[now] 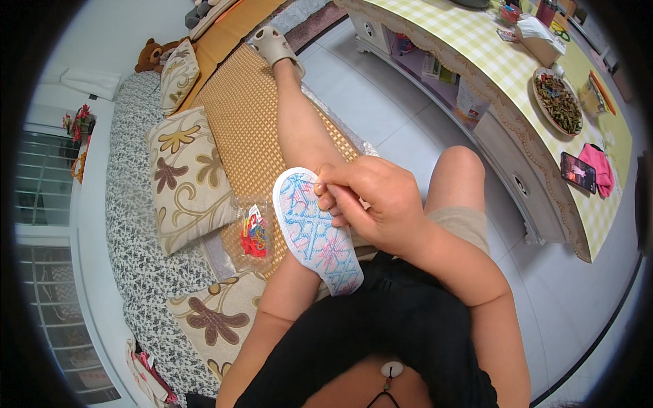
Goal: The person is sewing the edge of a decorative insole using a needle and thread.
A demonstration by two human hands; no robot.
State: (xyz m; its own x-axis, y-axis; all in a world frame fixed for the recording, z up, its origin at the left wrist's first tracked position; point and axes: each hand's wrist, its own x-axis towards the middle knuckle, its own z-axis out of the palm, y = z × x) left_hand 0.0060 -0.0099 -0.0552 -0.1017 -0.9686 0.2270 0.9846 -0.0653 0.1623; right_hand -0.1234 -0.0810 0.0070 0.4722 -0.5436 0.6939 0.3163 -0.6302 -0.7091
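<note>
An embroidered insole (306, 224), white-edged with blue and pink stitching, lies tilted above my lap. My right hand (381, 197) is over its upper right edge, with thumb and forefinger pinched together. Whatever is in that pinch is too small to make out. My left forearm (272, 306) runs up behind the insole, which hides the left hand and its fingers. Left of the insole, a clear plastic bag (255, 234) with red, yellow and blue threads rests on the seat.
Patterned cushions (190, 180) lie on the woven seat mat (238, 112), with a teddy bear (153, 54) at the far end. On the right, a table with a checked cloth (490, 41) holds a plate of food (558, 102), a phone (578, 171), a pink cloth (598, 166) and a tissue box (541, 41).
</note>
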